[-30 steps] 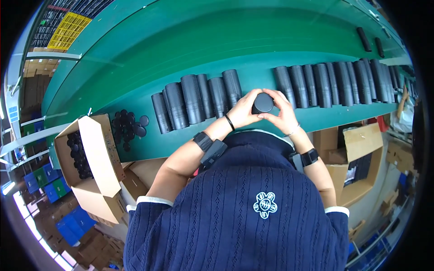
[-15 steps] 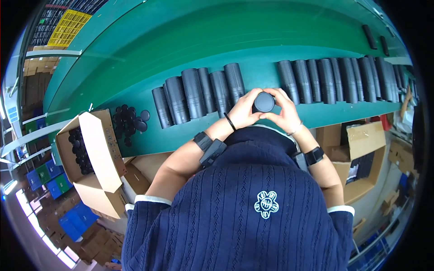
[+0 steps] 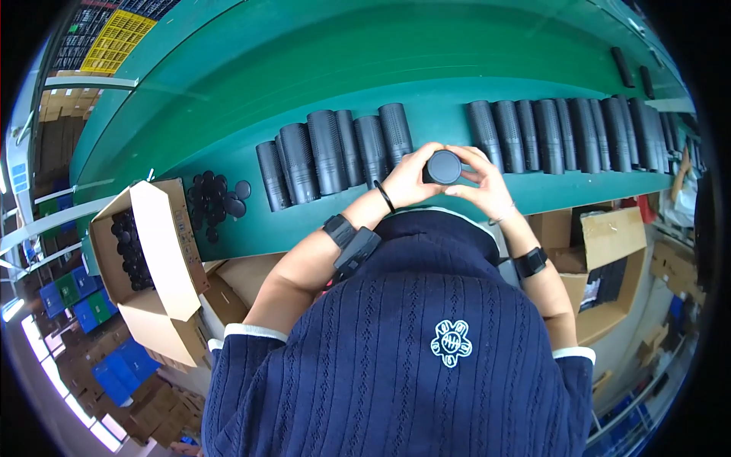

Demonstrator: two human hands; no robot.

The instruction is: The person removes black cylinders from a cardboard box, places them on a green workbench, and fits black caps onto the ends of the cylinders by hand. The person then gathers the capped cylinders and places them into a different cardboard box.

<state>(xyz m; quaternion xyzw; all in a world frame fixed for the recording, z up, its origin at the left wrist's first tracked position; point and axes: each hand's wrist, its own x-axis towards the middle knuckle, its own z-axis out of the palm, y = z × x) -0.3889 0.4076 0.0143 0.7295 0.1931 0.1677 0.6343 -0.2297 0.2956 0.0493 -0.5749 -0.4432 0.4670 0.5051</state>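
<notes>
Between my two hands is a black cylinder [image 3: 443,167], its round, flat end facing up. My left hand [image 3: 412,177] wraps its left side. The thumb and fingers of my right hand [image 3: 487,186] curl against its right side. Just left of my hands lies a group of black ribbed cylinders [image 3: 325,152], side by side on the green bench [image 3: 251,84]. A longer row of similar cylinders [image 3: 548,137] runs off to the right. Loose black round caps [image 3: 235,207] are heaped on the bench at the left.
A cardboard box [image 3: 164,259] holding more black caps stands at the bench's left end. To my right, below the bench edge, is another open carton [image 3: 615,236] with dark items inside. Two thin black pieces [image 3: 622,67] lie at the far right. Yellow crates [image 3: 118,41] stand far left.
My hands and the cylinder have shifted very slightly. The right fingers have changed their hold a little, with a wider gap showing between thumb and fingers.
</notes>
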